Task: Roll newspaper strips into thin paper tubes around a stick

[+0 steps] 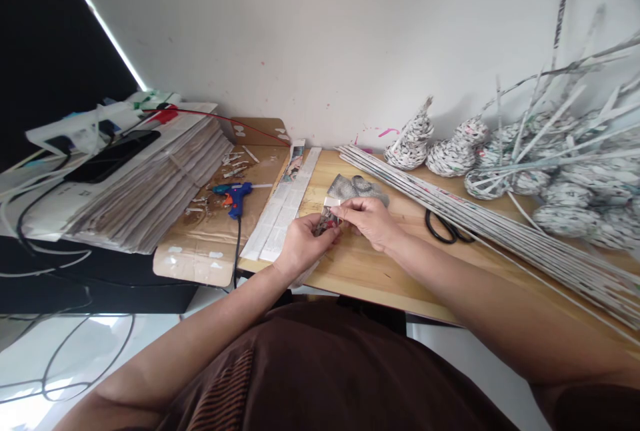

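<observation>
So, both hands are gripping the same little printed paper piece [329,218], which sits roughly mid-table, just above the wood: the left hand [306,241] has it between thumb and fingers, the right hand [370,221] pinches it near the top.

Going clock-face from there, the count is two newspaper strips [287,218] side by side at 10, one blue glue gun [236,196] at 9 on a cardboard sheet [215,234], and one paper stack [155,201] past that with one dark phone [117,156] on top. Two woven paper pieces [409,143] stand out at 1 to 2. The woven pile [575,178] at 2 to 3 is too tangled to count, and so is the bundle of paper rods [450,208] running from 1 down to 4.

Hard to make out: the grey mottled thing [357,186] at 1 (no clue what it is, partly behind the right hand), plus black loops [434,236] at 3, probably scissor handles, the rest tucked under the rods. Fingers cover much of the held paper, and the rods get cut off at the frame's right edge.

The table [380,278] edge runs close along 6, right by the person's brown top [340,364]. Best elbow room is the bare wood at 4 to 5; the cardboard's near flap pokes past the edge at 8.
</observation>
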The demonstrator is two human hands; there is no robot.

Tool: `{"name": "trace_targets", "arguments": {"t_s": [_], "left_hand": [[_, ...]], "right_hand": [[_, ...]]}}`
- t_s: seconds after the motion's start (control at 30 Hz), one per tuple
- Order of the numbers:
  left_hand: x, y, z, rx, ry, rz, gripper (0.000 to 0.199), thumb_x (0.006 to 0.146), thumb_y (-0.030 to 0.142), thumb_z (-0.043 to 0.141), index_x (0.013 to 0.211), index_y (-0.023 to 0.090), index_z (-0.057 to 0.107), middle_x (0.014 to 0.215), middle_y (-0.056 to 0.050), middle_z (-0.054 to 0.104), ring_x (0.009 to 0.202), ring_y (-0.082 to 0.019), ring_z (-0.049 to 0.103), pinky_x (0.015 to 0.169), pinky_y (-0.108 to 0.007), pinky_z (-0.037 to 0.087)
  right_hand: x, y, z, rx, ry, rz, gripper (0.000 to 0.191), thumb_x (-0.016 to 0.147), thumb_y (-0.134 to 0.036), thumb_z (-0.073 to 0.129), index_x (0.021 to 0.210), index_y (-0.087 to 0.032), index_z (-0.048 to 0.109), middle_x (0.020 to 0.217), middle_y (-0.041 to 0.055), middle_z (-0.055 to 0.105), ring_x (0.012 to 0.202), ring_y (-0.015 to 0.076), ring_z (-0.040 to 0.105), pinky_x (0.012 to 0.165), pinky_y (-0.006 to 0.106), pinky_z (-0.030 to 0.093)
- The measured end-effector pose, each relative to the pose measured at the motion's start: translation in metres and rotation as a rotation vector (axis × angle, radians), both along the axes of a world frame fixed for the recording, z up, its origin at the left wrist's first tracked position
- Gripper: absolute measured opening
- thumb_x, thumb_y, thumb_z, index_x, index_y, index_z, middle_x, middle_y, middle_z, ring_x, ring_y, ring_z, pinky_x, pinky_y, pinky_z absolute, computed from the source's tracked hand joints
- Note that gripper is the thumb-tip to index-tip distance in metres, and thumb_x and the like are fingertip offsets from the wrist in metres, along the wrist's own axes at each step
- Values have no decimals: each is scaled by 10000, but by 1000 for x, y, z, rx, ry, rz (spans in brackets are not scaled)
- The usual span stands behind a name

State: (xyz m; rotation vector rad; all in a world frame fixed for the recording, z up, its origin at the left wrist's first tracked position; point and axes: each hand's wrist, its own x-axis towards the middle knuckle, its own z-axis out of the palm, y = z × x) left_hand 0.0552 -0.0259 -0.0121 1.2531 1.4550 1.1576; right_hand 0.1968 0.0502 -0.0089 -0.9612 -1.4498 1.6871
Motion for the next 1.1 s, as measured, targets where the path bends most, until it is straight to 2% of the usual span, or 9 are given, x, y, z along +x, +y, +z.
{"name": "trace_targets", "arguments": {"t_s": [0.13,0.27,0.57,0.67,0.8,0.93,1.1], "left_hand": [[-1,1,-4,21,50,15,243,711,383,719,789,156,687,698,-46,699,584,-156,626,519,-251,506],[0,1,-4,16,60,-9,285,739,426,698,800,148,681,720,-57,700,596,-144,621,548,-250,511],[7,0,4,-49,-104,-17,313,773,454,670,844,149,671,741,-48,693,663,-144,652,591,-251,551],[5,1,5,-68,-124,-1,323,764,465,676,808,145,664,728,-42,678,641,-145,645,564,-259,559],[1,3,5,-59,-99,19,327,761,468,674,742,143,640,703,-37,657,641,-151,634,540,-260,560],[1,3,4,-64,-97,-5,306,773,442,666,738,139,643,713,-40,671,674,-144,641,605,-254,557],[1,4,-1,7,-8,-7,299,792,421,645,707,134,656,710,-60,693,686,-162,653,632,-266,543]], "right_hand": [[-1,0,-2,-33,30,-13,344,572,-447,834,658,-157,671,611,12,637,504,95,500,420,217,334],[-3,-2,-1,-51,92,-8,337,547,-411,856,612,-160,641,633,18,656,576,125,575,511,248,449],[-5,-7,1,-53,116,23,390,571,-446,840,581,-176,559,531,-33,568,455,101,504,435,254,431],[-1,-4,4,4,102,51,345,573,-405,848,661,-167,613,604,-24,607,525,99,532,501,244,454],[2,-1,8,53,88,155,328,608,-398,827,780,-156,688,709,3,664,627,117,585,604,259,491],[1,-3,7,112,59,98,298,661,-431,786,703,-153,685,635,1,650,568,117,570,549,260,479],[-1,-5,6,53,103,69,340,628,-457,801,651,-153,650,580,-7,629,517,123,573,503,265,483]]}}
